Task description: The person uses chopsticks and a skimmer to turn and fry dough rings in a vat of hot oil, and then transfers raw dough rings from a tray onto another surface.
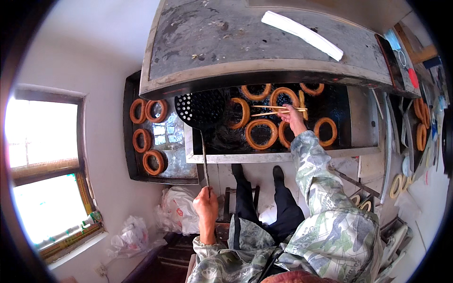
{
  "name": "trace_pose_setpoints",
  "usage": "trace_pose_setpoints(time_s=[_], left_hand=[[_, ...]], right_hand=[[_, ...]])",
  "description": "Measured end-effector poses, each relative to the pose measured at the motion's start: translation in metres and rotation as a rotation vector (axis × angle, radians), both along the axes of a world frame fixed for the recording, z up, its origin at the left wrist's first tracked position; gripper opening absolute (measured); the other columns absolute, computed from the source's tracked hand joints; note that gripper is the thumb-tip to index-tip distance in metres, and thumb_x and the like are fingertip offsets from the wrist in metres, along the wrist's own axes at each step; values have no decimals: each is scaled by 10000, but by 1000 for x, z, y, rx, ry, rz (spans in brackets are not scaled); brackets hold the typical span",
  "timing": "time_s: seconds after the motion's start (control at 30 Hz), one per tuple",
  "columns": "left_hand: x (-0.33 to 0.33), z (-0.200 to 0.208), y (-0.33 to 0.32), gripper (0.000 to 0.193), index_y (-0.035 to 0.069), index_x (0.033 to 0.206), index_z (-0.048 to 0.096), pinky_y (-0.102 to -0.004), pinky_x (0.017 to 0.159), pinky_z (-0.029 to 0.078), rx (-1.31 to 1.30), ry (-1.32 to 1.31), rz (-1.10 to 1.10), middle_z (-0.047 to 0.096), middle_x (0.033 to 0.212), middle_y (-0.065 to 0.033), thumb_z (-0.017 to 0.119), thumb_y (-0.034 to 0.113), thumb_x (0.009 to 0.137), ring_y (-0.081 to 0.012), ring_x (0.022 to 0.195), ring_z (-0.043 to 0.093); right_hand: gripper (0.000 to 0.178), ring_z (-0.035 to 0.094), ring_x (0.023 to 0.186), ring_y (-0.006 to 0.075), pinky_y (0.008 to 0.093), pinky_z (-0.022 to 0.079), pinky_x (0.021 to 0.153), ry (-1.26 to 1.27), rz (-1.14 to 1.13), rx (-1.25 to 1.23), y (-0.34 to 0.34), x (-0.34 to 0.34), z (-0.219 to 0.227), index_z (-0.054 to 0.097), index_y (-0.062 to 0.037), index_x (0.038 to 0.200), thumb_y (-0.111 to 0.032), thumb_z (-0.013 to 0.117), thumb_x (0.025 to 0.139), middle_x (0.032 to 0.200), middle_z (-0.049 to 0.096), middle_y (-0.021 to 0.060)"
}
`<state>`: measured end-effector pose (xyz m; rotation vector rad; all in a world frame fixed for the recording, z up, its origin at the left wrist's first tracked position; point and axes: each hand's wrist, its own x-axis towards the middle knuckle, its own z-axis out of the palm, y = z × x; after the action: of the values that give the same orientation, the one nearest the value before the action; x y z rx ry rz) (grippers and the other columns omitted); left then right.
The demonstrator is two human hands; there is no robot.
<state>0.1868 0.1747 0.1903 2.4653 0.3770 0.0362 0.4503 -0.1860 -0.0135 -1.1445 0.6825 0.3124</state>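
My left hand [205,205] is closed around the long thin handle of a black perforated skimmer [200,109]. The skimmer's round head is at the left end of a frying vat [288,157] of dark oil. Over the vat, my right hand [294,120] grips a pair of chopsticks [270,113], their tips pointing left and slightly apart. Close to those tips is a golden-brown fried dough ring [245,113]. Several more rings, one a full dough ring [261,147] nearer me, lie in the oil. Beside my right hand, a narrow golden piece [302,100] stands upright in view.
Left of the vat, a metal tray [181,167] holds several fried rings [153,162]. A grey counter [212,42] with a white folded strip [302,34] overhangs the far side. Plastic bags [179,210] lie lower left. More rings [421,137] and pale rings [396,186] are at right.
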Motion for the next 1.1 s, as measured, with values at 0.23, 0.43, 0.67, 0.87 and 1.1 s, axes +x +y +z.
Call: trace_pose_setpoints(time_s=[0.23,0.43,0.67,0.87,1.1], left_hand=[[7,-20,-15,126,23,743,527,-460,539,447,49,-4,-84,582,670,-188,587,96,826,-407,615,575],[32,-36,-10,128,39,747,539,-481,550,455,139,73,-159,593,661,-187,567,126,838,-398,624,592],[61,-61,3,145,40,722,538,-490,541,465,240,106,-209,605,657,-186,567,138,826,-397,607,602],[65,-65,6,153,38,715,529,-494,545,465,222,113,-216,596,645,-187,578,138,821,-400,608,600],[64,-62,10,140,36,727,538,-484,549,462,213,126,-224,600,655,-184,581,131,821,-398,615,600]], right_hand=[[357,698,832,210,282,532,672,-196,13,-213,-19,-15,65,615,-45,1115,-353,542,951,988,691,119],[378,698,838,211,286,546,687,-323,-185,-167,-15,8,80,587,-22,1166,-336,530,964,1006,684,134],[304,705,781,212,264,542,604,-203,-213,-373,28,52,20,580,-8,1142,-247,564,954,932,680,97],[223,692,766,224,310,524,640,-106,-479,-82,56,83,-15,562,-22,1044,-222,494,975,944,665,100],[256,672,933,277,375,510,715,-10,-517,412,10,48,-69,586,-67,1057,-281,492,954,1024,672,127]])
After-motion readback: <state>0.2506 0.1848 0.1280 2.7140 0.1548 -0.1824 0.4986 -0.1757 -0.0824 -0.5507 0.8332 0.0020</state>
